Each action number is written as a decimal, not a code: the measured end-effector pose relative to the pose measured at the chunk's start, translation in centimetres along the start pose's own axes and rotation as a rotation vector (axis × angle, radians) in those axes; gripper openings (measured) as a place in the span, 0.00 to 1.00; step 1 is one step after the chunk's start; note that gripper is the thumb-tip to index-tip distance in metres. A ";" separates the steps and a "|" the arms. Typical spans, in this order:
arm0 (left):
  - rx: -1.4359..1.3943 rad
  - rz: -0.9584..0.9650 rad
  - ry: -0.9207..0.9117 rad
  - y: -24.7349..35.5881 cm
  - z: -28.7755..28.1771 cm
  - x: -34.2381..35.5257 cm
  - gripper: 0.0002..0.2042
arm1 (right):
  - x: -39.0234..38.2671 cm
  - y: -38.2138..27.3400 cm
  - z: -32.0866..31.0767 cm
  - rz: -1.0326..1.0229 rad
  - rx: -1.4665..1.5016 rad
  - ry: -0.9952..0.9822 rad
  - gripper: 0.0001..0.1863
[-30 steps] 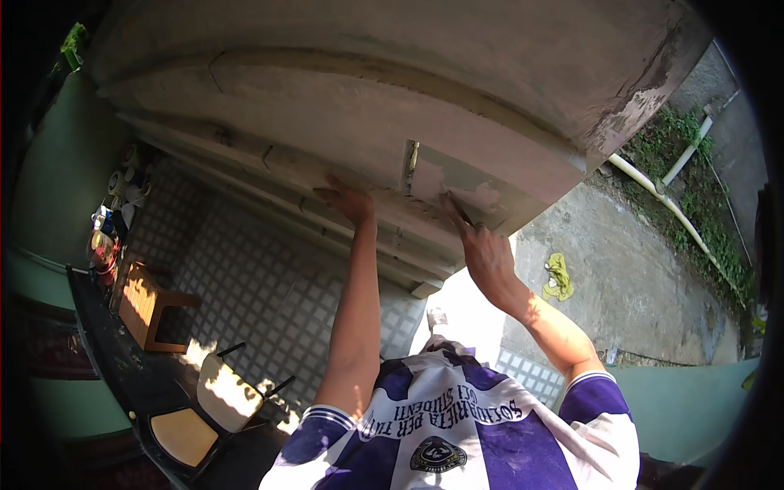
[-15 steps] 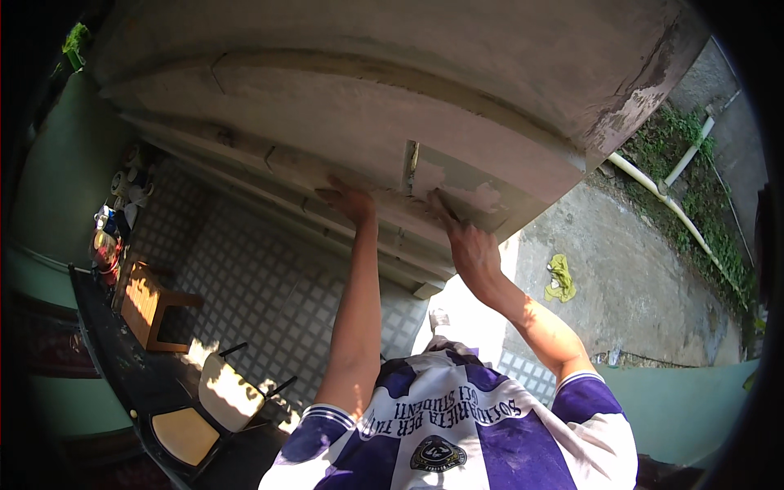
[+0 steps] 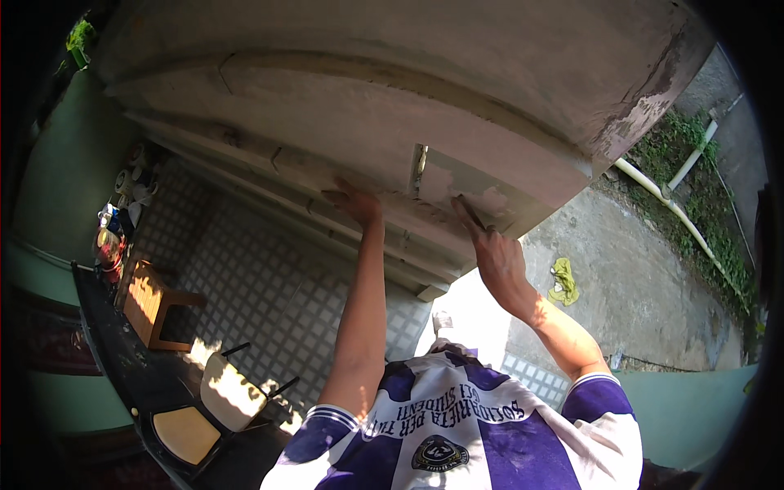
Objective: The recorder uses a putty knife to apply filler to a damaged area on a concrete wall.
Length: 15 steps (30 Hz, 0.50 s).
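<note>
In front of me is a plastered concrete wall (image 3: 351,106) with a ledge along its lower part. Set into it is a smooth greyish rectangular patch (image 3: 506,200) with blotches of pinkish plaster, and a narrow slot (image 3: 420,170) runs down its left side. My right hand (image 3: 500,260) is closed around a thin, dark, narrow-bladed tool (image 3: 470,214), whose tip meets the patch's lower part. To the left, my left hand (image 3: 359,204) rests with fingers stretched out against the wall's lower edge, holding nothing visible.
A wooden stool (image 3: 149,304) and a chair (image 3: 231,392) stand on the tiled floor (image 3: 269,269) at the left, beside a black table edge (image 3: 106,351). At right, a yellow-green cloth (image 3: 563,282) lies on concrete. White pipes (image 3: 670,204) run along a mossy bank.
My right hand has moved to the right and slightly down along the patch with the tool. My left hand stays at about the same spot on the wall. The whole view has shifted slightly.
</note>
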<state>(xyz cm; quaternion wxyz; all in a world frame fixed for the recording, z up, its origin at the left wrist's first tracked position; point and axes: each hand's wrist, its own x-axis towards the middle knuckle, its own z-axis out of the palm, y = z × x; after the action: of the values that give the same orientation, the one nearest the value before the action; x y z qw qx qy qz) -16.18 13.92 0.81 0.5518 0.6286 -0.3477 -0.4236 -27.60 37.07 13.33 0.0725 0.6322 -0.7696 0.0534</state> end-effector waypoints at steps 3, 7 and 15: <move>-0.019 0.013 -0.002 0.0 0.1 -0.1 0.42 | 1.4 -1.0 1.3 -0.016 -0.016 0.012 0.46; -0.019 -0.002 -0.007 0.8 0.4 -1.0 0.43 | 1.8 -1.1 1.4 -0.022 -0.063 0.062 0.46; 0.067 0.075 0.002 -1.4 0.8 0.5 0.42 | 1.6 -1.2 1.3 -0.034 -0.055 0.070 0.47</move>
<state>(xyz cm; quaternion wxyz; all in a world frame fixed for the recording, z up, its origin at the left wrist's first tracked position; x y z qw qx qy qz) -16.76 13.36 -0.71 0.5462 0.6336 -0.3847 -0.3901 -26.81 35.08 12.37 0.1173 0.6409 -0.7568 0.0531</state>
